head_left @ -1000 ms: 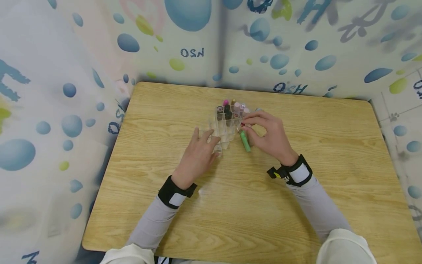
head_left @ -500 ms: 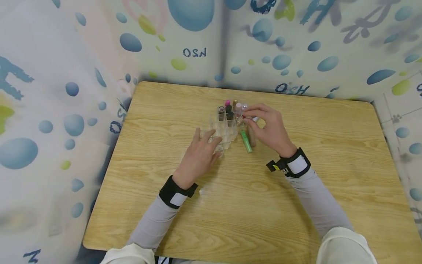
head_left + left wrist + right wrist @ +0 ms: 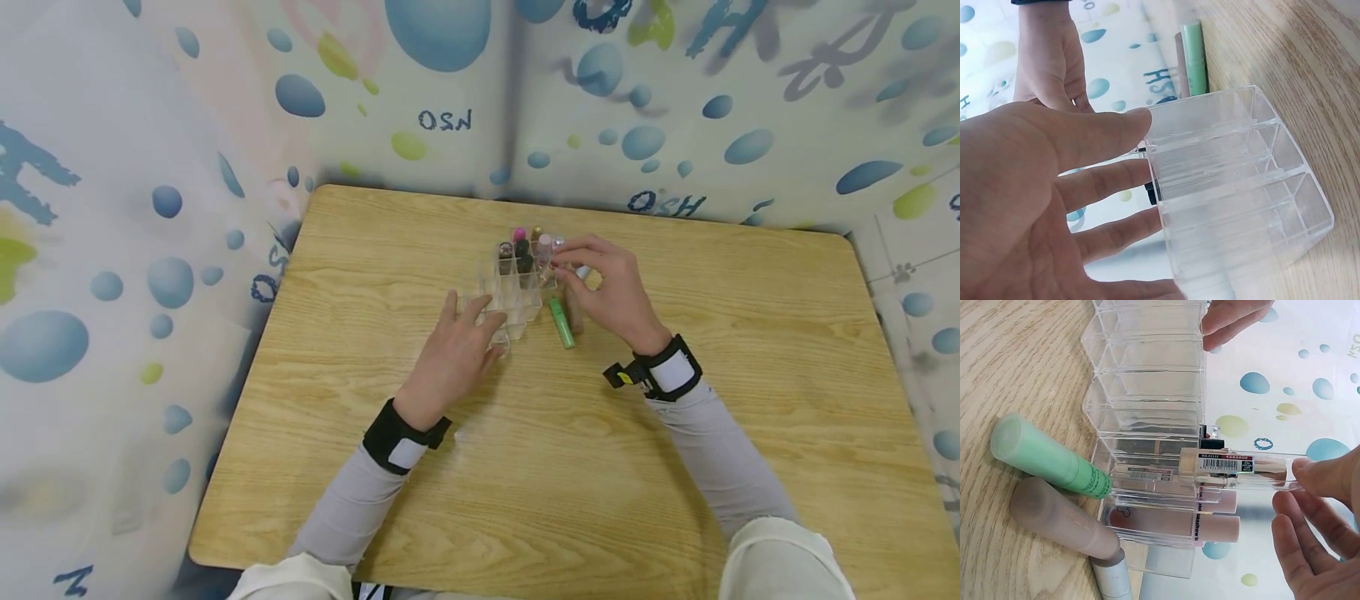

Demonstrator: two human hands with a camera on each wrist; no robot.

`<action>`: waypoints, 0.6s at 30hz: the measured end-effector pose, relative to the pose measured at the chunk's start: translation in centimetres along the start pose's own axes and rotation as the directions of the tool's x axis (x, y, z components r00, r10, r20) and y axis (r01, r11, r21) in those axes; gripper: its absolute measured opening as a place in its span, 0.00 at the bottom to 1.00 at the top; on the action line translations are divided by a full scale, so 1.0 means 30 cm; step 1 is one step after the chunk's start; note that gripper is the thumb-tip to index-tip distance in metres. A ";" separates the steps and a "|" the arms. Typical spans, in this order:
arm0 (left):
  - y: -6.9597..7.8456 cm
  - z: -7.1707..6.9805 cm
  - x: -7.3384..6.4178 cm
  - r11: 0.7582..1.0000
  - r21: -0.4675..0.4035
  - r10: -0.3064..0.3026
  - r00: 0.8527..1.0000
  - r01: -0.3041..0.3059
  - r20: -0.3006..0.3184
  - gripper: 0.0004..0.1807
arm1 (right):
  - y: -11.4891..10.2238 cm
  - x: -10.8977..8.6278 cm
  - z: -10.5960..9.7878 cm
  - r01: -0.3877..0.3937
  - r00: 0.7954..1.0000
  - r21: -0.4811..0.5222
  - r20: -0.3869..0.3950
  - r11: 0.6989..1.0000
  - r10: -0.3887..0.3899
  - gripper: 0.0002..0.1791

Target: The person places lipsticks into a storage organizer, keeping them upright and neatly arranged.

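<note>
A clear plastic lipstick organizer [image 3: 512,293] with rows of compartments stands on the table. My right hand [image 3: 611,287] pinches the top end of a clear lip gloss tube [image 3: 1266,467] with a barcode label; its lower end is inside a compartment. My left hand [image 3: 453,354] rests on the nearer part of the organizer, fingers spread and fairly straight, with the thumb at the upper rim in the left wrist view. Black, pink and pale-capped lip tubes fill the far compartments, among them a tube with a pale pink cap [image 3: 1219,528]. The compartments near my left hand are bare.
Beside the organizer's right side lie a green tube [image 3: 562,322] and a brownish-pink tube [image 3: 1063,519]. A tube with a silvery white body [image 3: 1112,575] lies just past them. The wooden table [image 3: 510,483] meets a patterned wall covering [image 3: 450,158] at the back.
My right hand has shifted slightly away from me over the organizer with the lip gloss, and the brownish-pink tube shows more beside the green one. My left hand stays in place.
</note>
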State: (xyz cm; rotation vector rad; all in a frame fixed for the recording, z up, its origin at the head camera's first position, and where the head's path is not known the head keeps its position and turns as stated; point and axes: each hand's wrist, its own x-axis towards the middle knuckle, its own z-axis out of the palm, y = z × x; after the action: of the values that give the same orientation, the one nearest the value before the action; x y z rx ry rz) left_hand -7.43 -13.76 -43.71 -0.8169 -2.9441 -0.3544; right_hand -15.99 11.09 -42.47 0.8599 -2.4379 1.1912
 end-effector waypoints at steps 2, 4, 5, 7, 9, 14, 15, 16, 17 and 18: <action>0.000 0.000 0.000 1.000 -0.004 -0.003 1.000 0.003 0.005 0.23 | 0.004 -0.001 0.003 -0.004 1.000 -0.005 0.001 1.000 0.004 0.10; 0.000 0.001 0.001 1.000 -0.007 -0.006 1.000 0.006 0.011 0.23 | 0.006 -0.002 0.006 -0.008 1.000 -0.008 0.003 1.000 0.008 0.10; 0.000 0.001 0.001 1.000 -0.008 -0.007 1.000 0.007 0.013 0.23 | 0.008 -0.004 0.007 -0.010 1.000 -0.009 0.004 1.000 0.010 0.10; 0.001 0.000 0.002 1.000 -0.005 -0.008 1.000 0.008 0.019 0.24 | 0.013 -0.006 0.011 -0.015 1.000 -0.013 0.009 1.000 0.015 0.10; 0.001 0.000 0.003 1.000 0.000 -0.008 1.000 0.008 0.021 0.24 | 0.018 -0.007 0.015 -0.021 1.000 -0.014 0.015 1.000 0.021 0.09; 0.000 0.000 0.003 1.000 0.010 -0.007 1.000 0.007 0.026 0.24 | 0.025 -0.010 0.022 -0.041 0.999 -0.017 0.035 0.999 0.042 0.09; 0.000 -0.001 0.003 1.000 0.011 -0.007 1.000 0.007 0.028 0.24 | 0.025 -0.011 0.023 -0.043 0.998 -0.017 0.037 0.999 0.043 0.09; 0.000 -0.001 0.002 1.000 0.011 -0.006 1.000 0.006 0.028 0.24 | 0.027 -0.012 0.025 -0.044 0.998 -0.018 0.039 0.999 0.045 0.09; -0.001 0.000 0.002 1.000 0.011 -0.004 1.000 0.004 0.025 0.24 | 0.028 -0.013 0.027 -0.044 0.998 -0.015 0.041 0.999 0.044 0.09; -0.001 0.000 0.002 1.000 0.010 -0.003 1.000 0.002 0.023 0.24 | 0.029 -0.014 0.029 -0.043 0.998 -0.013 0.042 0.999 0.043 0.09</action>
State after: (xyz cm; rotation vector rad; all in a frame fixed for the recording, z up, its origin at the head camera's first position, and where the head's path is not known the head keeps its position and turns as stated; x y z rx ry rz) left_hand -7.48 -13.76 -43.70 -0.8217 -2.9656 -0.3318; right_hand -16.21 11.00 -43.74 0.8414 -2.5070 1.1830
